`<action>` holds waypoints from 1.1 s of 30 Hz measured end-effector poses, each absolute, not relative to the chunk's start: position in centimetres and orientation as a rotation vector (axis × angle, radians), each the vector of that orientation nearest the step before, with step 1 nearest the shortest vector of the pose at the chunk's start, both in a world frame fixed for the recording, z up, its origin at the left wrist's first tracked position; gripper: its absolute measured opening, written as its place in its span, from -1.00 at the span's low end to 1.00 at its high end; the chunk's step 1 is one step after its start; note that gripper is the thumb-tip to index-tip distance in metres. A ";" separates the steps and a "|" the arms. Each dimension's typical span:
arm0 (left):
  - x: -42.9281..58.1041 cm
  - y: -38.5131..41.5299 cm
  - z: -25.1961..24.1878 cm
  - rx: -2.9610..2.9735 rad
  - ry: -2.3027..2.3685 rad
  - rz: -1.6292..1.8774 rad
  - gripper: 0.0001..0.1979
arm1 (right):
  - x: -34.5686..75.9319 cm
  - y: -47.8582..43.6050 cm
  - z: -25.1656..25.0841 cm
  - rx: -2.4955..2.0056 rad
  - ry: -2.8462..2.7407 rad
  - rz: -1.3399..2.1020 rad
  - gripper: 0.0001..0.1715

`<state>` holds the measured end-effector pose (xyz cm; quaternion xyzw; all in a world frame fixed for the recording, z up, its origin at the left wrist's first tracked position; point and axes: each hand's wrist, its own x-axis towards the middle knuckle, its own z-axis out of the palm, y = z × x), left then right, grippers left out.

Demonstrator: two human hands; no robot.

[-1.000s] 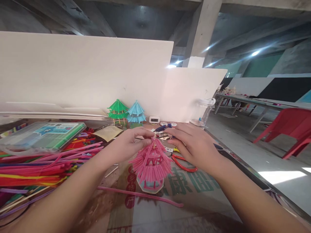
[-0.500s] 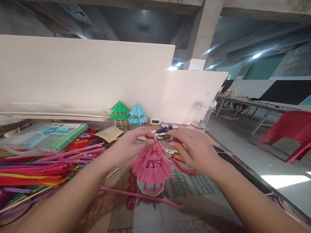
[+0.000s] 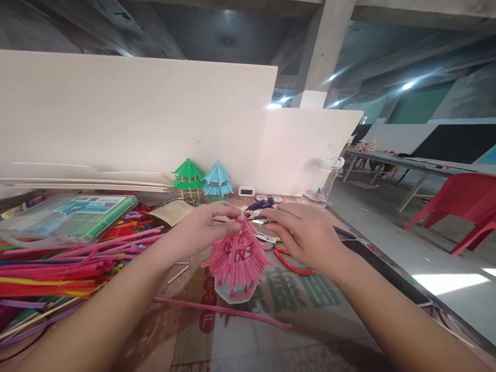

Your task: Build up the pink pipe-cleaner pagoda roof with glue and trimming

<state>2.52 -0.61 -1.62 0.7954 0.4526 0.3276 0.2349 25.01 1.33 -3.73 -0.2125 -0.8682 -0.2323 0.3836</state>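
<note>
A pink model pavilion [image 3: 237, 263] made of pipe cleaners, with two tiers of roof and a pale blue base, stands slightly tilted in front of me. My left hand [image 3: 217, 223] pinches its peak between thumb and fingers. Just right of the peak, my right hand [image 3: 306, 230] has its fingers curled together; what they hold, if anything, is hidden. A metal tool part [image 3: 259, 220] shows by those fingertips. Red-handled pliers [image 3: 293, 262] lie under my right hand. A loose pink pipe cleaner [image 3: 228, 310] lies across the table in front of the model.
On the left lie a heap of coloured pipe cleaners [image 3: 70, 268] and a clear plastic case [image 3: 70, 219]. Green [image 3: 188, 175] and light blue [image 3: 218, 180] pavilions stand at the back, beside a small digital clock [image 3: 246, 191]. A clear jar [image 3: 323, 183] is at the back right.
The pink pavilion has tilted, its base swinging slightly up and left. My left hand still pinches its peak, and my right hand has moved slightly left in view.
</note>
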 end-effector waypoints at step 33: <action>3.7 -1.5 -1.4 2.026 1.325 0.955 -0.77 | 25.0 1.3 -3.8 -0.524 -2.165 -0.532 -0.73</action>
